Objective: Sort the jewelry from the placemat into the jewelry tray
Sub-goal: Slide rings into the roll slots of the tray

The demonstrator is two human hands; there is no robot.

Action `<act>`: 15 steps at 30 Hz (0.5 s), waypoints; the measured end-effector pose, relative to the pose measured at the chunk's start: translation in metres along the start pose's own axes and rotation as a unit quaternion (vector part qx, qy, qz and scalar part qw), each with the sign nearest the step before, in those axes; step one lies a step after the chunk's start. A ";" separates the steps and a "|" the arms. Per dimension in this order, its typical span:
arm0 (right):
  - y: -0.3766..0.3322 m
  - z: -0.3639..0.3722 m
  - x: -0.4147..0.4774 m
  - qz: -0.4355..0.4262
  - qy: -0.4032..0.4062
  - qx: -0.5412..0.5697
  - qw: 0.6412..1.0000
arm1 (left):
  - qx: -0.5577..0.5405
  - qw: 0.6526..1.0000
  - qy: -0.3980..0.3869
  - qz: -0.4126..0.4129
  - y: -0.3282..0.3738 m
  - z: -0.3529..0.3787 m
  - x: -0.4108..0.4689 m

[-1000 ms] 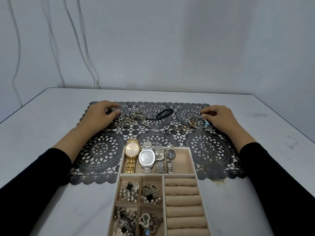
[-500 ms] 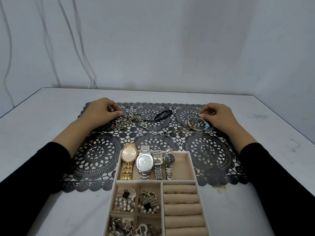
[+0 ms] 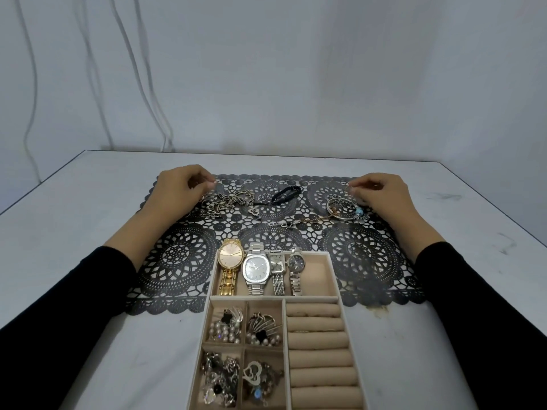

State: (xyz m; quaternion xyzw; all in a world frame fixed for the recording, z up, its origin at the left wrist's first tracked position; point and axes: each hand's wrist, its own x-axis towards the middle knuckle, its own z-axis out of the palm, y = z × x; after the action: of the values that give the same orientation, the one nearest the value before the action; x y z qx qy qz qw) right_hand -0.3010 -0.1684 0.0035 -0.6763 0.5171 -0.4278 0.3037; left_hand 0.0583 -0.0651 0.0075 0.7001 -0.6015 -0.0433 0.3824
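White table point(image 3: 74, 232), black lace placemat point(image 3: 177, 255), jewelry tray point(image 3: 275, 298) on its near edge, watches point(image 3: 256, 269) inside. Left hand point(image 3: 177, 187) curled at the chain pile point(image 3: 225, 201), right hand point(image 3: 381, 192) curled beside the bangle point(image 3: 340, 210), both pieces on the mat; whether either hand actually grips, can't tell.

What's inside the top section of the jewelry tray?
A gold watch and three silver watches lie there, with bare lining at the right. Anything under them is covered.
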 end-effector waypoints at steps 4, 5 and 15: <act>-0.013 -0.002 -0.016 0.011 0.003 0.059 0.998 | -0.034 0.998 0.045 -0.017 0.013 -0.008 -0.011; -0.017 -0.002 -0.020 0.009 0.005 0.068 0.998 | -0.040 0.998 0.052 -0.017 0.017 -0.010 -0.015; -0.060 -0.002 -0.083 0.003 -0.042 0.180 0.983 | -0.153 0.988 0.036 0.002 0.053 -0.030 -0.063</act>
State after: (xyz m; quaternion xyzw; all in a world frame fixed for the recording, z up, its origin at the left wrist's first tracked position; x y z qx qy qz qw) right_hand -0.2846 -0.0721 0.0337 -0.6267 0.4202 -0.4842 0.4429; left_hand 0.0141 0.0049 0.0344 0.6333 -0.5749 -0.1090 0.5065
